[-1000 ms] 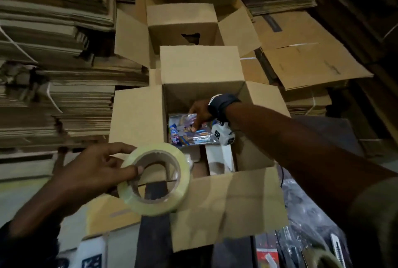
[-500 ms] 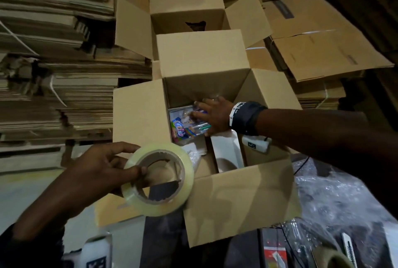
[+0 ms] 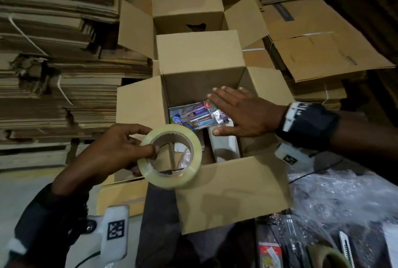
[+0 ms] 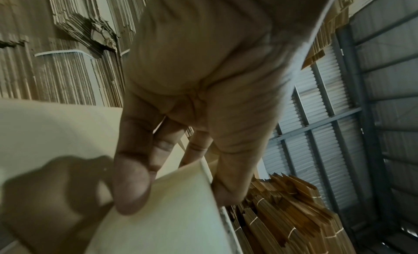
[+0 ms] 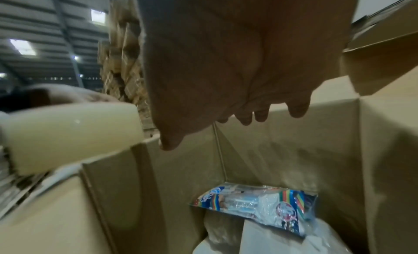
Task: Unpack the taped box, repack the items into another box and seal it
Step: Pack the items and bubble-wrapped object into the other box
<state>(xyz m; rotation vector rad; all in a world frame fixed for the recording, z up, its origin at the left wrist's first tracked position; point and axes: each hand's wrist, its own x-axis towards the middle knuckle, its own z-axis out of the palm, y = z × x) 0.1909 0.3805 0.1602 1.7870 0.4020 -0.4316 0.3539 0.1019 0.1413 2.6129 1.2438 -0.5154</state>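
An open cardboard box (image 3: pixel 234 194) stands in front of me with all flaps spread. Inside it lie a colourful pen packet (image 3: pixel 193 117) (image 5: pixel 255 204) and white boxes (image 3: pixel 224 147). My right hand (image 3: pixel 241 114) (image 5: pixel 237 118) hovers flat over the box mouth with straight, spread fingers, well above the packet and holding nothing. My left hand (image 3: pixel 137 145) grips a roll of clear tape (image 3: pixel 170 158) (image 4: pixel 162 213) (image 5: pixel 68 132) over the box's near left corner, thumb inside the core and fingers on the outside.
A second open box (image 3: pixel 187 11) stands just behind. Bundled flat cardboard stacks rise at left (image 3: pixel 53 52) and right (image 3: pixel 323 52). Crumpled plastic wrap (image 3: pixel 344 198), a utility knife (image 3: pixel 345 246) and another tape roll (image 3: pixel 327 257) lie at the lower right.
My right hand has let go of the pen packet, leaving it in the box, and has risen with its fingers flattened. The left hand still holds the tape roll in much the same place.
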